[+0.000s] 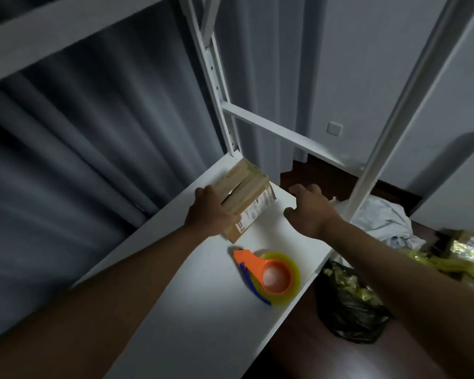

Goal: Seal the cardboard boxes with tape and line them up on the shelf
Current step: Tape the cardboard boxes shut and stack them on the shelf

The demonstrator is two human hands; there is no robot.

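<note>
A small taped cardboard box [248, 191] lies on the white shelf board [192, 310], near its far end by the upright post. My left hand [210, 212] grips the box's near left side, fingers curled over its top. Beside the box on the right, my right hand [311, 207] hovers over the shelf edge with fingers loosely spread and nothing in it. An orange tape dispenser with a yellowish roll and a blue handle [270, 273] lies on the shelf, just nearer to me than the box.
White shelf posts [378, 149] and a crossbar frame the far end. Grey curtains hang behind on the left. On the dark floor to the right lie a black bag with yellow scraps [348, 302], a pale cloth [386, 222] and more packages [465, 247].
</note>
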